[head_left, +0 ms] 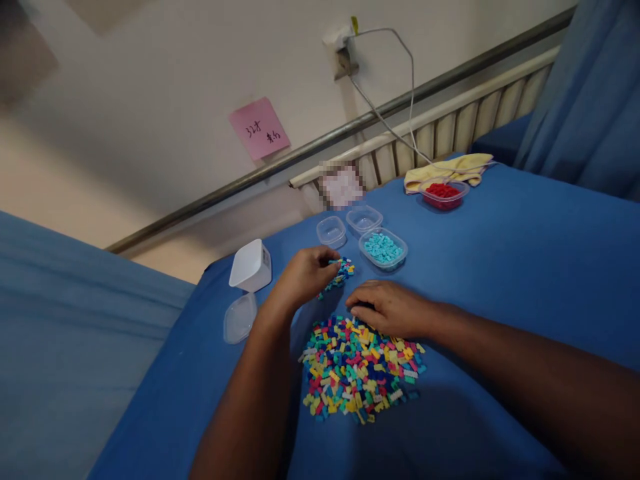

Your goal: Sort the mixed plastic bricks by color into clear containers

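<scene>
A large loose pile of small multicoloured toy building bricks (363, 367) lies on the blue cloth in front of me. My right hand (387, 308) rests at the far edge of this pile, fingers curled and thumb brought close to them; what they hold, if anything, is hidden. Farther left, my left hand (311, 275) is closed beside a smaller heap of mixed bricks (345, 268), its thumb and fingertips together over the heap's near side. I cannot make out anything between them. Just beyond stands a clear tub of turquoise bricks (383, 248).
Two clear tubs, one (331, 231) left of another (365, 219), stand behind the small heap. A white box (251, 265) and a clear lid (241, 319) are at left. A tub of red pieces (444, 193) sits by a yellow cloth (450, 171) and a white cable (413, 87).
</scene>
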Motion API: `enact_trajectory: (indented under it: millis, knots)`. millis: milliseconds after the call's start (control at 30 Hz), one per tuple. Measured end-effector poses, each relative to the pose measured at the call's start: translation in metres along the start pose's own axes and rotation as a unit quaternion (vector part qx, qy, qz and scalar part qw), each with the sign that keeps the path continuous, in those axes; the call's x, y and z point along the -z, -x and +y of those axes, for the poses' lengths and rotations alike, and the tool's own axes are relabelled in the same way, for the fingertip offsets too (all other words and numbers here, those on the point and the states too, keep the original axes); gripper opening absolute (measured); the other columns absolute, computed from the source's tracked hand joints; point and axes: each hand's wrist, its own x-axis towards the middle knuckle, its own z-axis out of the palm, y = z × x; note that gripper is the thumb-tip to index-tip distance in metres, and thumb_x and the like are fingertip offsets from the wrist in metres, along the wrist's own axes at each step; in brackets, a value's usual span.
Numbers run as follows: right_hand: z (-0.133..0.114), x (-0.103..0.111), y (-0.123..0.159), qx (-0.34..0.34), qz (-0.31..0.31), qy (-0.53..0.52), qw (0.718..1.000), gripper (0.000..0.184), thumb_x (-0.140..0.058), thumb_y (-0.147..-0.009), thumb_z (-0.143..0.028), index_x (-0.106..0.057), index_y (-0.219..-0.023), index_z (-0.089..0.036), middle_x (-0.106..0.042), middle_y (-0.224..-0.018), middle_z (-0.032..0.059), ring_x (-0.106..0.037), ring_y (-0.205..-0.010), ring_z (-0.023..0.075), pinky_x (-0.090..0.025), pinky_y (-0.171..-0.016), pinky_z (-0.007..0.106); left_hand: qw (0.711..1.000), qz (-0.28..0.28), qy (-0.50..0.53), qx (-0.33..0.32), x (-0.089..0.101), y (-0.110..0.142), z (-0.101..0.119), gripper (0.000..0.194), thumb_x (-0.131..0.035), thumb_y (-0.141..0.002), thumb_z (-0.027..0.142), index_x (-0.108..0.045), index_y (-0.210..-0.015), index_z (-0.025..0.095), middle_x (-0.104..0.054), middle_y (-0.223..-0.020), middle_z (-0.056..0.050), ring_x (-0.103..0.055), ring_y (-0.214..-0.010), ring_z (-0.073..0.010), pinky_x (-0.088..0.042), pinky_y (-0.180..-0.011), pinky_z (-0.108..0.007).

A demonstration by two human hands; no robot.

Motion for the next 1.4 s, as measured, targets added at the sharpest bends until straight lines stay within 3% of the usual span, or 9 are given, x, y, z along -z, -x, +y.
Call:
enact_trajectory:
  millis: [167,300,533,633,733,867,1033,1200,1400]
  knots:
    - [0.004,-0.001,0.001,0.010,-0.004,0.027,1.000,0.019,-0.061,-0.105,-0.025,-0.077,-0.113,-0.020,-0.081,-0.108,0.0082,-0.074,-0.103,0.0252,-0.055,-0.094,0.040,0.992,-0.017,-0.070,-0.108,-0.027,-0.054,0.058,0.032,-0.065,-0.088,0.016,-0.081,-0.116,0.017,-0.080,-0.102,-0.005,-0.072,-0.090,-0.0198,-0.056,-0.085,-0.031]
    - [0.005,-0.001,0.002,0.016,-0.009,0.031,0.999,0.018,-0.060,-0.105,-0.023,-0.077,-0.109,-0.019,-0.081,-0.104,0.0083,-0.074,-0.099,0.0255,-0.055,-0.091,0.040,0.987,-0.032,-0.076,-0.137,-0.035,-0.070,0.072,0.045,-0.069,-0.090,0.015,-0.074,-0.135,0.015,-0.079,-0.118,-0.009,-0.073,-0.099,-0.0211,-0.057,-0.094,-0.032]
    - [0.001,0.000,0.002,0.002,0.009,-0.020,1.000,0.017,-0.062,-0.102,-0.019,-0.077,-0.110,-0.022,-0.081,-0.105,0.0062,-0.074,-0.101,0.0229,-0.055,-0.092,0.038,0.987,-0.009,-0.128,-0.095,-0.001,-0.047,0.016,0.030,-0.061,-0.097,0.019,-0.080,-0.119,0.017,-0.081,-0.115,-0.010,-0.075,-0.102,-0.0244,-0.057,-0.096,-0.037]
    - [0.001,-0.001,0.002,0.004,0.012,-0.023,1.000,0.017,-0.061,-0.102,-0.017,-0.077,-0.108,-0.021,-0.081,-0.104,0.0062,-0.074,-0.097,0.0224,-0.055,-0.090,0.037,0.979,-0.037,-0.180,-0.093,-0.010,-0.029,-0.015,0.035,-0.060,-0.096,0.015,-0.079,-0.125,0.018,-0.077,-0.129,-0.011,-0.072,-0.118,-0.0257,-0.053,-0.106,-0.036]
    - [0.002,-0.001,0.002,0.007,0.008,-0.023,1.000,0.016,-0.061,-0.102,-0.018,-0.076,-0.107,-0.021,-0.081,-0.101,0.0062,-0.073,-0.096,0.0225,-0.054,-0.088,0.037,0.973,-0.055,-0.200,-0.097,-0.024,-0.009,-0.038,0.030,-0.057,-0.099,0.016,-0.080,-0.118,0.020,-0.077,-0.123,-0.010,-0.071,-0.115,-0.0239,-0.054,-0.102,-0.033]
    - [0.002,-0.001,0.004,0.005,0.006,-0.025,1.000,0.015,-0.062,-0.103,-0.019,-0.076,-0.106,-0.021,-0.080,-0.101,0.0054,-0.073,-0.095,0.0218,-0.053,-0.087,0.036,0.977,-0.012,-0.197,-0.076,-0.025,0.019,-0.056,0.026,-0.054,-0.102,0.019,-0.079,-0.108,0.020,-0.076,-0.113,-0.010,-0.071,-0.107,-0.0224,-0.053,-0.098,-0.031]
    - [0.001,-0.001,0.004,-0.006,0.004,-0.028,1.000,0.015,-0.061,-0.103,-0.021,-0.076,-0.107,-0.022,-0.081,-0.103,0.0056,-0.074,-0.098,0.0233,-0.054,-0.089,0.037,0.972,-0.018,-0.232,-0.022,-0.010,0.043,-0.063,0.024,-0.055,-0.098,0.018,-0.079,-0.098,0.020,-0.076,-0.111,-0.010,-0.071,-0.105,-0.0242,-0.055,-0.093,-0.033]
    - [0.002,-0.001,0.005,-0.009,-0.004,-0.031,0.999,0.016,-0.061,-0.103,-0.021,-0.076,-0.108,-0.023,-0.081,-0.104,0.0055,-0.073,-0.101,0.0236,-0.054,-0.092,0.039,0.981,0.000,-0.173,-0.090,-0.022,0.036,-0.063,0.041,-0.048,-0.103,0.020,-0.073,-0.136,0.019,-0.067,-0.149,-0.013,-0.063,-0.138,-0.0247,-0.050,-0.119,-0.038]
    - [0.001,0.001,0.007,-0.013,-0.012,-0.037,0.999,0.017,-0.059,-0.104,-0.021,-0.076,-0.109,-0.022,-0.080,-0.103,0.0053,-0.073,-0.098,0.0229,-0.054,-0.090,0.038,0.977,-0.072,-0.159,-0.123,-0.031,0.043,-0.075,0.067,-0.044,-0.096,0.010,-0.049,-0.163,0.014,-0.043,-0.171,-0.013,-0.042,-0.160,-0.0218,-0.034,-0.134,-0.043]
